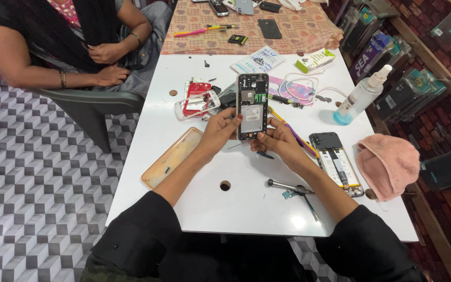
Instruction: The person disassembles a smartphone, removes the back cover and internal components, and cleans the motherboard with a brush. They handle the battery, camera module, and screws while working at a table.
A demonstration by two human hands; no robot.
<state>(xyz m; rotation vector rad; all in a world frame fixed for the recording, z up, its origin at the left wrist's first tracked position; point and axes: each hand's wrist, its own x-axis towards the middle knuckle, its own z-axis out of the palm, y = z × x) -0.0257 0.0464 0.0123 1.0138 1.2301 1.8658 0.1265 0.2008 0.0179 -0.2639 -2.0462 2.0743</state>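
Both hands hold an opened phone point(252, 106) upright above the middle of the white table point(246, 198), its back cover off so the circuit board and metal frame show. The left hand point(219, 130) is curled around the phone's left edge, thumb on the front face and fingers behind. The right hand point(279, 140) grips the lower right corner, its fingers bent close around the bottom edge. A thin metal tool pokes out just under the phone between the two hands; which hand holds it cannot be told.

On the table to the left lies a clear amber phone case point(172, 156). To the right lies a second opened phone point(336, 162), beside a pink cloth point(388, 164). Near the right forearm rests a screwdriver point(288, 186). Farther off stands a pump bottle point(362, 95). Another person sits at the far left.
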